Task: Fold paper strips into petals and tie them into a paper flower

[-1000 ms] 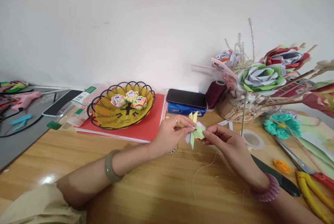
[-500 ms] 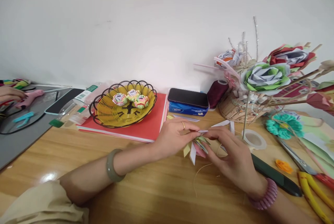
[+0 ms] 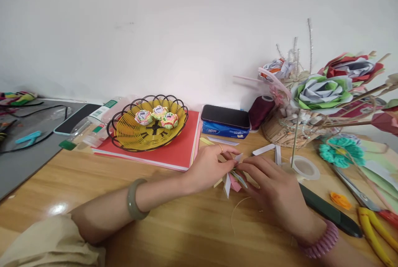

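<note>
Over the wooden table, my left hand [image 3: 209, 166] pinches a small bundle of folded paper strips [image 3: 232, 182] in white, pink, green and yellow. My right hand [image 3: 272, 184] meets it from the other side, its fingers closed on the bundle's right edge. White and pink strip ends hang down between the hands. A thin pale thread [image 3: 234, 213] trails onto the table just below. White paper strips [image 3: 264, 149] lie behind my right hand, beside a roll of clear tape [image 3: 304, 168].
A yellow basket [image 3: 133, 136] with several paper flowers rests on red paper [image 3: 174, 155]. Behind my hands, a phone [image 3: 225, 116] tops a blue packet [image 3: 224, 129]. Scissors [image 3: 357, 190], yellow-handled pliers [image 3: 373, 234] and a flower arrangement [image 3: 323, 93] are at right.
My fingers have shifted on the paper bundle, and a white strip now points up between them. At the far left, another person's hand and a pink object have left the view.
</note>
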{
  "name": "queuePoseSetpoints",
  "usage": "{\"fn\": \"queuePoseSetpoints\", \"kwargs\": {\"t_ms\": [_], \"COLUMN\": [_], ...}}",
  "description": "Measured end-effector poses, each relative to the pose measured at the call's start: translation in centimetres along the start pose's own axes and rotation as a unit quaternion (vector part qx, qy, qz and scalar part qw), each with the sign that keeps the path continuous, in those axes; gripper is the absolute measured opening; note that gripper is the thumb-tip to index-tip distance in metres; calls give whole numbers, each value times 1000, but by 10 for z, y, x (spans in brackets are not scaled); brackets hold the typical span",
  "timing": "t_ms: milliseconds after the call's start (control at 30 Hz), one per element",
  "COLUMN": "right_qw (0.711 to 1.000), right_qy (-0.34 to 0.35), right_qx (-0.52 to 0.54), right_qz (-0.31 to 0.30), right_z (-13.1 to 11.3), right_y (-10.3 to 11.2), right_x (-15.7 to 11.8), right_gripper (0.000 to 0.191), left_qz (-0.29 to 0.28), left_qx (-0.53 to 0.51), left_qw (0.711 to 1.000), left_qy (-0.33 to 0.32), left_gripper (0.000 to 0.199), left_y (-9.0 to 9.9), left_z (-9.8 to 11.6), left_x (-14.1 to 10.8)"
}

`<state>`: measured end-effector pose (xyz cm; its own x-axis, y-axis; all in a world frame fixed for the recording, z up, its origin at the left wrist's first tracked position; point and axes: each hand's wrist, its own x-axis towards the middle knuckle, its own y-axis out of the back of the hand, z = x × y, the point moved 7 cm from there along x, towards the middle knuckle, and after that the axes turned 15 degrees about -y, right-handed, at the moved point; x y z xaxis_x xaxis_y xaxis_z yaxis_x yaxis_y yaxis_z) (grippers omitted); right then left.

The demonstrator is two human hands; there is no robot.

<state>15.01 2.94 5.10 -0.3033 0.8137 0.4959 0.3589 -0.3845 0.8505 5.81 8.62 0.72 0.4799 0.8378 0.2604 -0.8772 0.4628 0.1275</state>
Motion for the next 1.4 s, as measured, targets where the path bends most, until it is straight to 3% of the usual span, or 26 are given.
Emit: {"fn": "queuePoseSetpoints", "kwargs": {"t_ms": [167,367,633,867,1100,1167,1267,1400], "right_qw": [999,998,990,994,977,984,992,941], "right_qy": [32,21,136,92,198,164,28,-184], "right_qx": [-11,11,-41,-31,-51,-14,119,281], "right_qz": [-43,-54,-10,-41,64,62,26,-30], "right_z": [-4,1,-10,-4,-15,-10,4,29], "right_y": [-4,-11,-6,-8,6,9,11,3], "right_x": [-4,-7,-13,-8,-17,-13,-1,7], "right_gripper": [16,12,17,22,19,19,17,11], "left_qz": [-25,-22,7,15,36,61,77,83], "left_qx": [-15,32,55,41,-41,-44,-48,-2], "left_qw": [999,999,998,999,998,997,995,993], "left_qy": [17,18,-3,19,12,-5,-33,-81], "left_gripper": [23,23,24,24,23,23,23,19], "left_y": [-3,0,5,5,3,7,10,13], "left_z": [-2,-4,-2,-4,-2,0,3,11], "left_x": [-1,1,4,3,2,2,3,4]}}
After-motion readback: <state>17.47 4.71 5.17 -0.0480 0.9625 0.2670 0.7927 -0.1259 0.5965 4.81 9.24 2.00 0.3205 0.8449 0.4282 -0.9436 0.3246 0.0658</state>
